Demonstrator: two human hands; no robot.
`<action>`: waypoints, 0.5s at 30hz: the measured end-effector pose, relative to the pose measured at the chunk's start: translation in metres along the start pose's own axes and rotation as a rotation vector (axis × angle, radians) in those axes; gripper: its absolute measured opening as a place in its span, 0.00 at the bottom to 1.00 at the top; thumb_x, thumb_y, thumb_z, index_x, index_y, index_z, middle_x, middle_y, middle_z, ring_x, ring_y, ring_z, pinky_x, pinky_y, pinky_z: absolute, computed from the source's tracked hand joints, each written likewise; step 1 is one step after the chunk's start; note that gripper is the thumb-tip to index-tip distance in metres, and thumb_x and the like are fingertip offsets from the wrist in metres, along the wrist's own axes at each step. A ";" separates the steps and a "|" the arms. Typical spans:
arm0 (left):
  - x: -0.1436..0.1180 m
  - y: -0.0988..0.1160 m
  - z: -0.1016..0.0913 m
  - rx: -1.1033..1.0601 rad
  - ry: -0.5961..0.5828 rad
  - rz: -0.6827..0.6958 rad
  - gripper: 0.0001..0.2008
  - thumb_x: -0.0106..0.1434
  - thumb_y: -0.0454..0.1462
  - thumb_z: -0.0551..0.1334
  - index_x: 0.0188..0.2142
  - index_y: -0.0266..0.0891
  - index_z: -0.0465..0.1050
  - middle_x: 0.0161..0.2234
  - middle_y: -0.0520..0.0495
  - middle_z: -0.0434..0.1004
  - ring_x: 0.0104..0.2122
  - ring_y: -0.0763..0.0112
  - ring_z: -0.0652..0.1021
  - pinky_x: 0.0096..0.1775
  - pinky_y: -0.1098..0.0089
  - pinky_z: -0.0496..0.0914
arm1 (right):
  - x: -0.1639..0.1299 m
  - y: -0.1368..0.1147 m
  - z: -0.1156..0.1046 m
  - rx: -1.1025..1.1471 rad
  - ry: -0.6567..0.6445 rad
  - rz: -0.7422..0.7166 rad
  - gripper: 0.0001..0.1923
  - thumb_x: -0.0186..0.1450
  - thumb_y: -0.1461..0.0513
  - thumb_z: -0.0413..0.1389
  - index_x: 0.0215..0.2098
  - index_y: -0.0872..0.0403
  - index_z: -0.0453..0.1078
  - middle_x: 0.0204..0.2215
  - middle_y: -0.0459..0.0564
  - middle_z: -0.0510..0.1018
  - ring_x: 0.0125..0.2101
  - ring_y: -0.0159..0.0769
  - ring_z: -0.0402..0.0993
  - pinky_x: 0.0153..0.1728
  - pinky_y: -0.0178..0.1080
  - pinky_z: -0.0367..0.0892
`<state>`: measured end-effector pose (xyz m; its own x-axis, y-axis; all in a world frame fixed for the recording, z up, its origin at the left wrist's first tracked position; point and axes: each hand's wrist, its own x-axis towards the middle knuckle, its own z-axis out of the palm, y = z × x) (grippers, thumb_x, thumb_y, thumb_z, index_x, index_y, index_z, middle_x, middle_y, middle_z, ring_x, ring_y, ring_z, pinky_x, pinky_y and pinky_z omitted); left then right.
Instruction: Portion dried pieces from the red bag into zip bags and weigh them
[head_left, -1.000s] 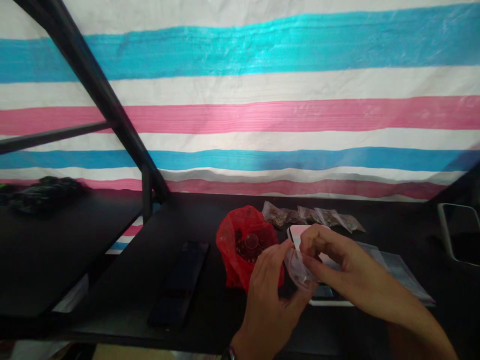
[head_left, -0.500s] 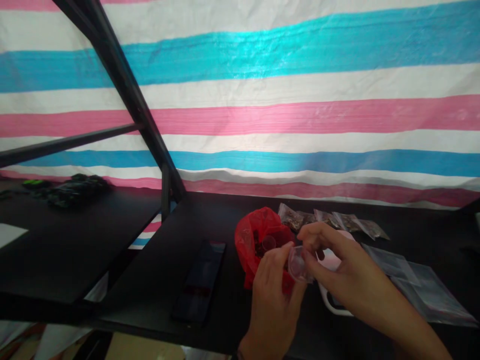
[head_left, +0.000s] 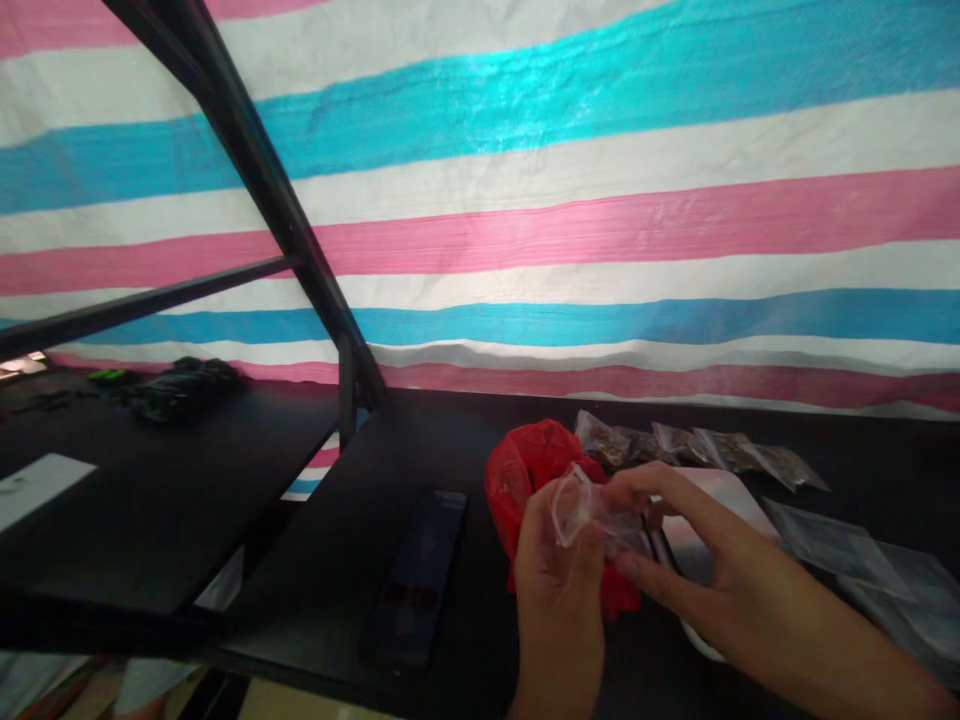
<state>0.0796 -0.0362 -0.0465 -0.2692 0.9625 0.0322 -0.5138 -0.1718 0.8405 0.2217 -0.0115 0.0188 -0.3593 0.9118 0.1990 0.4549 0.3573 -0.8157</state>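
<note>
Hands opening a small clear bag (head_left: 581, 510) above the tabletop (head_left: 360, 520).
Left hand (head_left: 559, 590) and right hand (head_left: 705, 570) fingers pinch its mouth, just before the red bag (head_left: 525, 470); thin plastic could slip or tear.

Both hands (head_left: 600, 570) on seemingly empty pouch (head_left: 581, 508)

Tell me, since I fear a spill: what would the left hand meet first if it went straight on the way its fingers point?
Probably the crumpled red plastic bag, just beyond the left hand; depth is unclear.
</note>
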 end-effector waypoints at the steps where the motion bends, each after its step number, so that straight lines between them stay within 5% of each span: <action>1: 0.002 -0.001 0.001 -0.031 0.008 -0.020 0.26 0.63 0.54 0.74 0.52 0.42 0.78 0.48 0.42 0.87 0.47 0.59 0.87 0.49 0.64 0.81 | 0.001 0.006 0.001 0.001 -0.019 0.025 0.15 0.68 0.53 0.66 0.51 0.45 0.76 0.48 0.50 0.82 0.47 0.44 0.78 0.49 0.42 0.78; 7: 0.011 -0.010 0.000 -0.141 -0.107 -0.188 0.33 0.63 0.54 0.75 0.63 0.44 0.75 0.53 0.41 0.85 0.51 0.57 0.85 0.55 0.57 0.78 | 0.006 0.033 0.005 0.001 -0.008 0.084 0.06 0.68 0.57 0.64 0.43 0.47 0.74 0.37 0.46 0.80 0.36 0.39 0.76 0.39 0.38 0.75; 15: 0.011 -0.002 0.002 0.014 -0.056 -0.080 0.21 0.65 0.53 0.73 0.46 0.41 0.81 0.46 0.43 0.86 0.46 0.63 0.84 0.49 0.65 0.78 | 0.005 0.021 -0.001 -0.022 -0.112 0.060 0.10 0.68 0.58 0.61 0.29 0.48 0.69 0.27 0.44 0.77 0.27 0.34 0.71 0.28 0.34 0.68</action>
<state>0.0791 -0.0246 -0.0465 -0.1820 0.9833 -0.0054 -0.5205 -0.0917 0.8489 0.2306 0.0006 0.0028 -0.4191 0.9037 0.0877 0.4955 0.3086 -0.8119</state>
